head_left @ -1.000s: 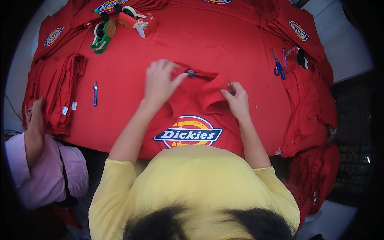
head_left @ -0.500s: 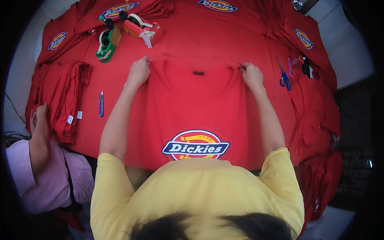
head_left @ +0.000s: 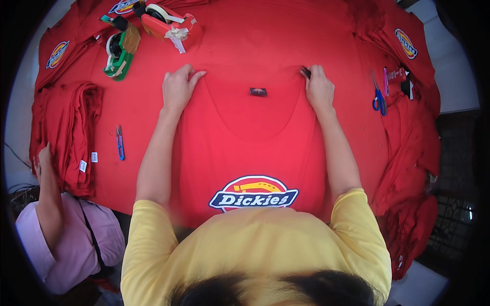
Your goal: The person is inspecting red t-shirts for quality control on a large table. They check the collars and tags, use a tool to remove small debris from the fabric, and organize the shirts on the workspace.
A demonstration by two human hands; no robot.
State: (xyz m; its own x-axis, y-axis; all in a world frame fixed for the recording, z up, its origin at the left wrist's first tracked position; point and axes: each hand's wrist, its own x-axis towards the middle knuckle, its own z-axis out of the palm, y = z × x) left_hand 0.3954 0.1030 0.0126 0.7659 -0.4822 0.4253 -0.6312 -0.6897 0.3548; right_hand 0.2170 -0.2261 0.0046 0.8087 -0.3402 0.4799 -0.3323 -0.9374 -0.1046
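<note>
A red shirt (head_left: 255, 148) with a wide neckline lies spread in front of me, its logo print toward my body. A small dark neck label (head_left: 258, 92) shows inside the collar. My left hand (head_left: 177, 87) pinches the shirt at its left shoulder. At the opposite shoulder my right hand (head_left: 320, 89) is closed on the fabric. A small dark object (head_left: 305, 71) pokes out at the right fingertips; its kind I cannot make out.
Blue thread snips (head_left: 120, 143) lie left of the shirt, near a folded red pile (head_left: 71, 132) touched by a co-worker's hand (head_left: 45, 158). Green (head_left: 119, 58) and red (head_left: 168, 28) tape dispensers stand far left. Blue-handled scissors (head_left: 378, 99) and heaped red garments (head_left: 408, 148) are at right.
The shirt's collar, blurred before, now looks sharp and opened wider. Both hands sit slightly higher in view, and the view itself has shifted a little.
</note>
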